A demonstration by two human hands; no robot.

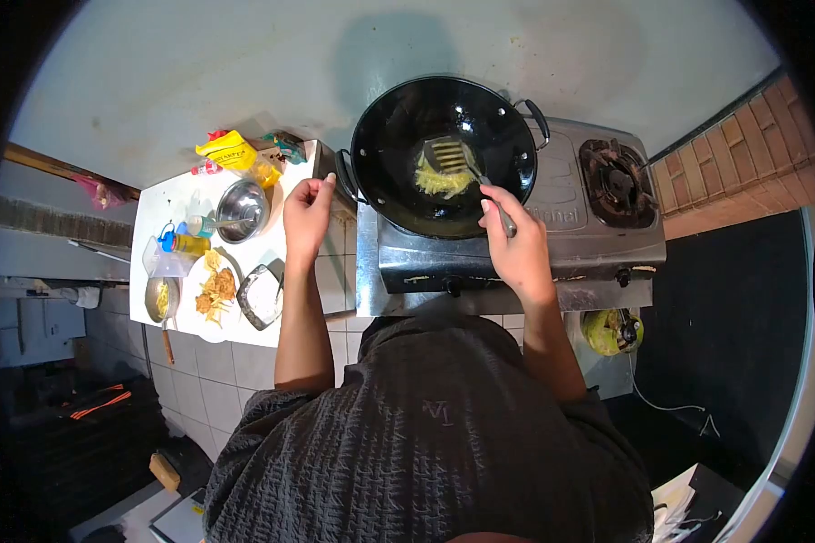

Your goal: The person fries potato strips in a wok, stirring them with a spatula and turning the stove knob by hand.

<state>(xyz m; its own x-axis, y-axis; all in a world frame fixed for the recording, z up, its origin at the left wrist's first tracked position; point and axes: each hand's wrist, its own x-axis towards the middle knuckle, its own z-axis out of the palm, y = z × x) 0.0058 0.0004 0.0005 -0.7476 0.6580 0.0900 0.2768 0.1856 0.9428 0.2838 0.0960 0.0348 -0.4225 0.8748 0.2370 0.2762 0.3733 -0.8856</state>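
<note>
My right hand (519,242) is closed around the handle of a slotted spatula (449,156). Its slotted head rests inside a black two-handled wok (389,118), touching a clump of pale yellow shredded food (439,184) that lies in shiny oil. My left hand (309,215) is held just left of the wok's left handle (346,175), apart from it. Its fingers are curled in with the thumb up, and nothing shows in them. The wok sits on the left burner of a metal gas stove (570,222), hiding that burner.
The right burner (618,184) is bare. On the white table (167,317) at left are a steel bowl (244,212), a plate of fried pieces (215,290), a dark-rimmed dish (261,297), a strainer (162,298), bottles and a yellow packet (227,151). Below the stove stands a gas cylinder (604,331).
</note>
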